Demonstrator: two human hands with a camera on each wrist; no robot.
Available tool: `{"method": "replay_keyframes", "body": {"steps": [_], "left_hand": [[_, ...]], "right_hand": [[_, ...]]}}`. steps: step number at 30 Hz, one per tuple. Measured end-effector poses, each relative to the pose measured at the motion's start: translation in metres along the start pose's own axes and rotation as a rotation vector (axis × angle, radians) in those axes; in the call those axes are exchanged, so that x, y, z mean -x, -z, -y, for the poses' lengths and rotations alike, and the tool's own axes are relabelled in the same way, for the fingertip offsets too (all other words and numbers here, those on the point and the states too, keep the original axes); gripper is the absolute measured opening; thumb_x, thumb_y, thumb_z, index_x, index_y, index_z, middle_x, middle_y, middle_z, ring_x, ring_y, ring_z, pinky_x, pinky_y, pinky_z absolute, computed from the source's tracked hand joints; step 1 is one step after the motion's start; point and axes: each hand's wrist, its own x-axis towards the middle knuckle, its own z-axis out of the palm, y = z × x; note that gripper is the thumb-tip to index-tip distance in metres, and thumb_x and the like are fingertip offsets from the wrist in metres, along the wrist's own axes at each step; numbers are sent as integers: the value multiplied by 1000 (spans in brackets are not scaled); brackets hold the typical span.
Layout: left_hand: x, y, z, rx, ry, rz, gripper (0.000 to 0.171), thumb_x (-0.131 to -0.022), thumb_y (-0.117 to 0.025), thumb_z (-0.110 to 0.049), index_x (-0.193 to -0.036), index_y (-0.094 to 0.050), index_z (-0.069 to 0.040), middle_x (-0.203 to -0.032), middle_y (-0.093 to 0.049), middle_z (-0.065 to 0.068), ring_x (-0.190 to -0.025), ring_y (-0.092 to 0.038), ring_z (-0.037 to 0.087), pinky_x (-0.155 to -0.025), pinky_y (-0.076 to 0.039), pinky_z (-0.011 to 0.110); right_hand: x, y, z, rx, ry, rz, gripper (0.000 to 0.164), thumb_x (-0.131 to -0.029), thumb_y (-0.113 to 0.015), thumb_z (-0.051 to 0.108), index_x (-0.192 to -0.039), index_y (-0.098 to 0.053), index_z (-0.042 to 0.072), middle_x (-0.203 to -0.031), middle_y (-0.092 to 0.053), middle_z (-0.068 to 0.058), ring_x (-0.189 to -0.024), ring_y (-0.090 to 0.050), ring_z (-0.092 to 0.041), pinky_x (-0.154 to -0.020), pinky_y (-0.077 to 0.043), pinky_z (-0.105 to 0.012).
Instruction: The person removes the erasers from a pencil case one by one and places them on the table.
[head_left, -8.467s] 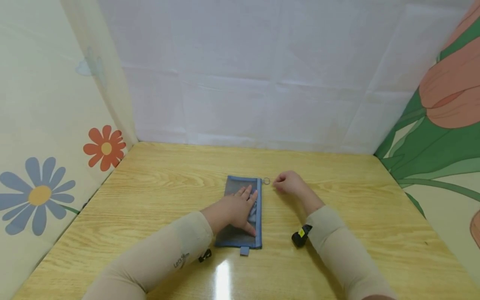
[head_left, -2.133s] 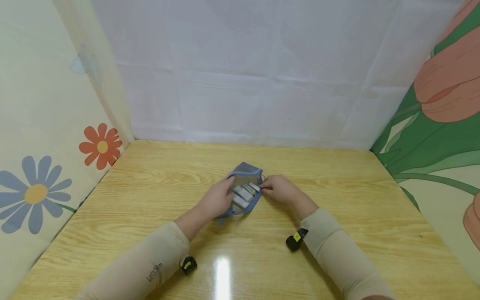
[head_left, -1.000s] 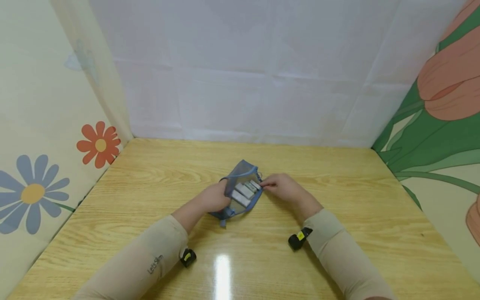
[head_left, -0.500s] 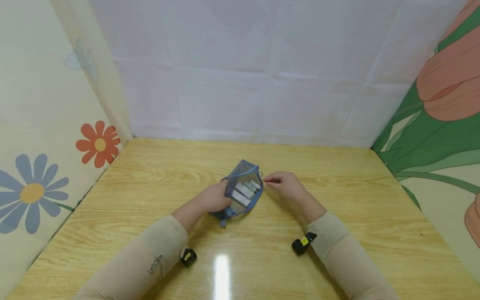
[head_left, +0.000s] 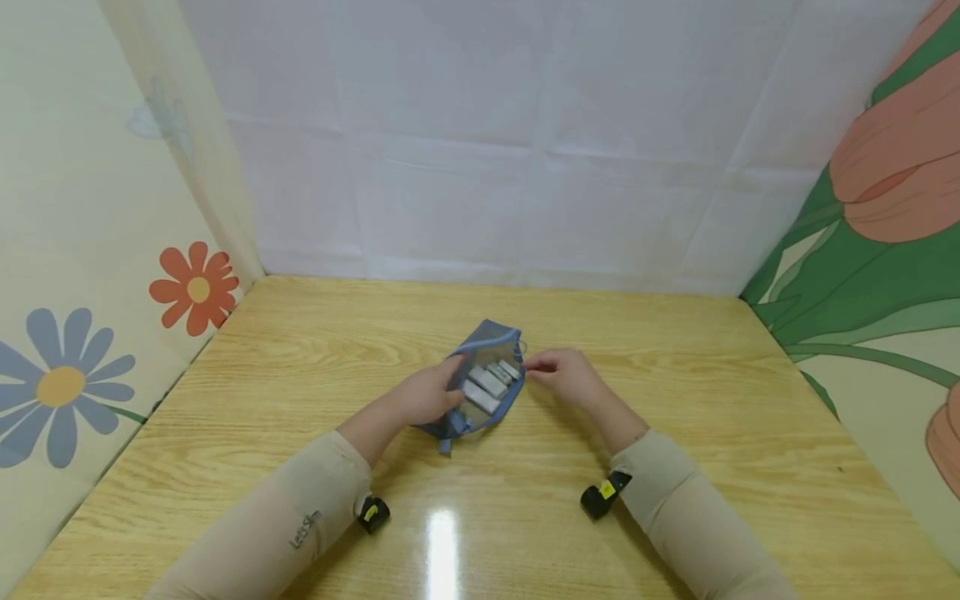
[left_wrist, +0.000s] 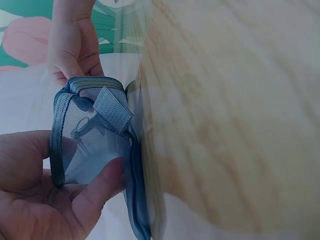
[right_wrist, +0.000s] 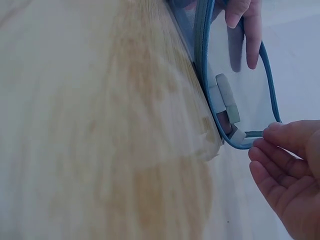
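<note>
A blue mesh zipper pouch (head_left: 507, 407) sits on the table with its mouth spread wide in the head view. Several small white blocks (head_left: 483, 396) lie inside; one block (right_wrist: 228, 100) has a green end in the right wrist view. My left hand (head_left: 427, 396) holds the pouch's left part, thumb and fingers spread at the mouth's edges; some fingers are behind mesh. In the left wrist view its thumb reaches the zipper edge. With thumb and forefinger my right hand (head_left: 572, 375) pinches the pouch's right end, close to a small metal ring (head_left: 523, 347).
The wooden table (head_left: 675, 400) runs back to a white cloth wall (head_left: 480, 150). Flower-printed panels (head_left: 67, 250) stand on both sides. Small black cameras (head_left: 372, 514) hang at the wrists, close above the table.
The pouch earlier lay flat and closed under my left palm; its mouth has since been opened and turned towards me. Within the last half second my right fingertips moved back onto its end.
</note>
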Motion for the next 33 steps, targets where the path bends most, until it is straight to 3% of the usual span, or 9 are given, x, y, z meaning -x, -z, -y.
{"method": "replay_keyframes", "body": {"steps": [3, 7, 14, 16, 25, 33], "left_hand": [[0, 1, 0, -21, -21, 4, 65, -93, -50, -21, -146, -16, -6, -140, -37, 19, -97, -57, 22, -67, -50, 27], [0, 1, 0, -14, -20, 21, 67, -94, -49, -23, -147, -12, -5, -144, -32, 19, -88, -62, 20, -69, -50, 28], [1, 2, 0, -50, -29, -7, 79, -87, -62, -27, -146, -15, -3, -127, -51, 18, -91, -58, 18, -73, -49, 29], [1, 2, -1, -43, -21, 1, 82, -85, -64, -26, -146, -15, -3, -120, -55, 17, -84, -58, 17, -69, -49, 27], [0, 1, -2, -58, -20, 24, 85, -81, -68, -22, -146, -16, -4, -101, -59, 10, -76, -56, 15, -61, -48, 25], [1, 0, -6, -83, -33, 26, 87, -79, -70, -19, -145, -17, 0, -108, -58, 14, -82, -56, 18, -65, -48, 25]], "right_hand": [[-1, -2, 1, -7, 0, 0, 16, -83, -66, 10, -98, -71, 6, -98, -69, -8, -95, -62, -22, -87, -48, -35], [-2, -4, 2, 0, -5, 2, 17, -83, -66, 10, -99, -71, 6, -99, -68, -8, -94, -61, -21, -85, -48, -34], [-4, -11, 4, 21, 8, -42, 19, -83, -65, 8, -101, -70, 5, -101, -67, -9, -97, -61, -24, -87, -48, -36], [-4, -13, 4, 31, 19, -55, 19, -83, -65, 7, -101, -70, 4, -101, -67, -10, -97, -61, -24, -87, -48, -35], [-9, -21, 1, 68, -13, -91, 17, -82, -67, 8, -97, -71, 4, -100, -68, -11, -96, -61, -25, -86, -48, -35], [-12, -26, 0, 115, -73, -113, 14, -79, -70, 11, -92, -72, 5, -91, -70, -7, -89, -63, -21, -82, -49, -34]]}}
